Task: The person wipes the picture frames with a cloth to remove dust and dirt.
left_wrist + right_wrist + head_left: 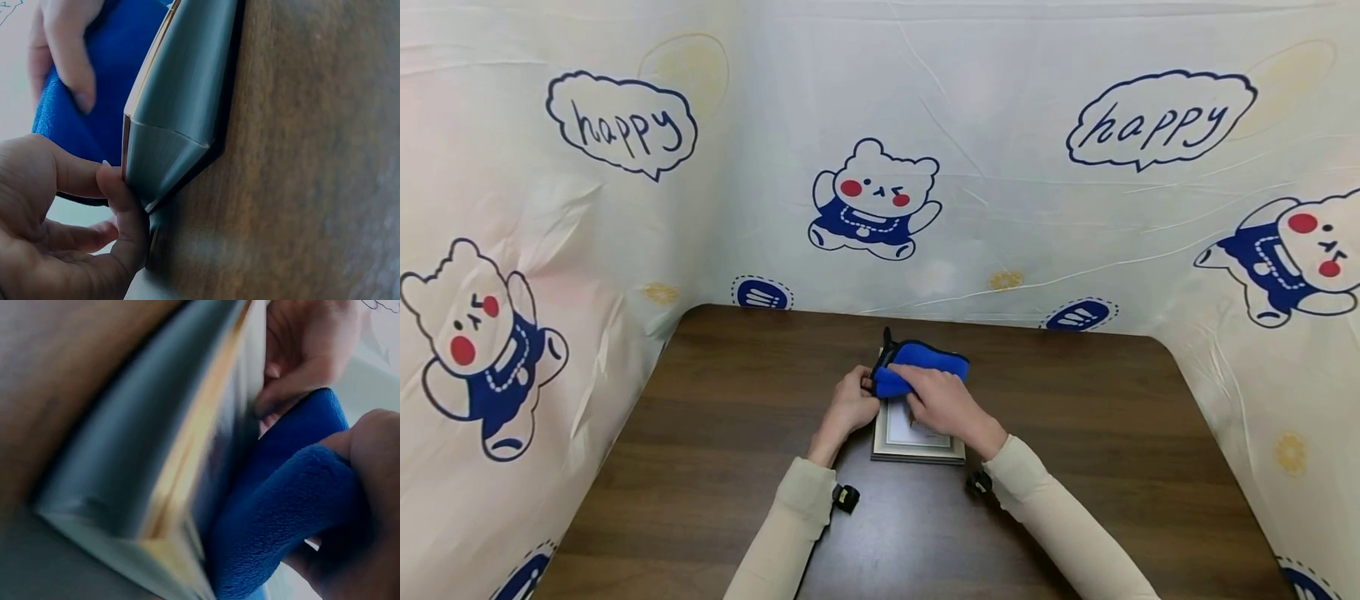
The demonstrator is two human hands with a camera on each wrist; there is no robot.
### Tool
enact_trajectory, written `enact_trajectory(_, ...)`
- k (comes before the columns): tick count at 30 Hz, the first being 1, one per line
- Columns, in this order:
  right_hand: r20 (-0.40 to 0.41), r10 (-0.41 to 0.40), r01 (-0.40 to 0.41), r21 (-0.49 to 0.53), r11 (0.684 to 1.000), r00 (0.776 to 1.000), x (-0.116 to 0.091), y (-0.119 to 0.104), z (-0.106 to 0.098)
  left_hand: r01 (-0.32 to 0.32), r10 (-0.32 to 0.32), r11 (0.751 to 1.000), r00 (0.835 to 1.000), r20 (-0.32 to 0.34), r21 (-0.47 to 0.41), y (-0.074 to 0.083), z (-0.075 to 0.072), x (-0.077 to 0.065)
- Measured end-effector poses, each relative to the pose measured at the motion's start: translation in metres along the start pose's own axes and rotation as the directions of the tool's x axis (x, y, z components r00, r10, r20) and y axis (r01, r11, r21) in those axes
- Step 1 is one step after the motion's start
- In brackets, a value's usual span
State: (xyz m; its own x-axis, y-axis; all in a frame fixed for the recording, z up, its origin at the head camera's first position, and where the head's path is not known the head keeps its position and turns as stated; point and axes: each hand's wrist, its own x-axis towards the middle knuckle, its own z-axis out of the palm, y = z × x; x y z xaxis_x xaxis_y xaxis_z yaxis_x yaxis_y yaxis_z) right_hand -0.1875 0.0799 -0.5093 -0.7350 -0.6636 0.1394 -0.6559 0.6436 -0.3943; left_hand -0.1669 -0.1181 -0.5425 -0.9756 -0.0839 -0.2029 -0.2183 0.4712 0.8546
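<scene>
Blue cloth (934, 358), likely soft: right hand (947, 405) grips it; left hand (852, 403) pinches probably rigid frame (917, 454), best held at ten-o'clock edge.

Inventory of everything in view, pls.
table: 1, brown, foreground
picture frame: 1, gold edge with grey sides, flat on table
cloth: 1, blue with black trim, over frame's far part
backdrop: 1, pale with blue and yellow prints, around table
bear prints: 3, white and blue, on backdrop
happy-text bubbles: 2, blue, on backdrop
wrist cameras: 2, black, at wrists
sleeves: 2, cream, foreground
left hand: 1, bare, at frame's left edge
right hand: 1, bare, gripping cloth
</scene>
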Motion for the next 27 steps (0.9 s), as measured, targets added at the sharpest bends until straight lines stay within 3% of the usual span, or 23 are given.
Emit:
enact_trajectory(5, 0.075, -0.034, 0.038, -0.05, 0.998, 0.997, -0.005, 0.0, 0.003, -0.001, 0.001, 1.0, 1.0, 0.006, -0.004, -0.001, -0.001, 0.0)
enact_trajectory(15, 0.175, -0.027, 0.062, -0.198, 0.978, 0.984, -0.01, -0.01, 0.001, -0.006, 0.006, 1.0, 1.0, 0.006, -0.016, -0.002, 0.0, 0.0)
enact_trajectory(20, 0.193, -0.026, 0.084, -0.299, 0.951, 0.981, -0.012, -0.016, 0.003, -0.015, 0.015, 0.999, 1.0, 0.006, -0.03, -0.001, 0.0, -0.001)
enact_trajectory(27, 0.152, -0.081, 0.14, -0.436, 0.889, 0.985, -0.023, -0.017, 0.009, -0.016, 0.016, 0.999, 1.0, 0.002, -0.034, -0.002, 0.001, 0.001)
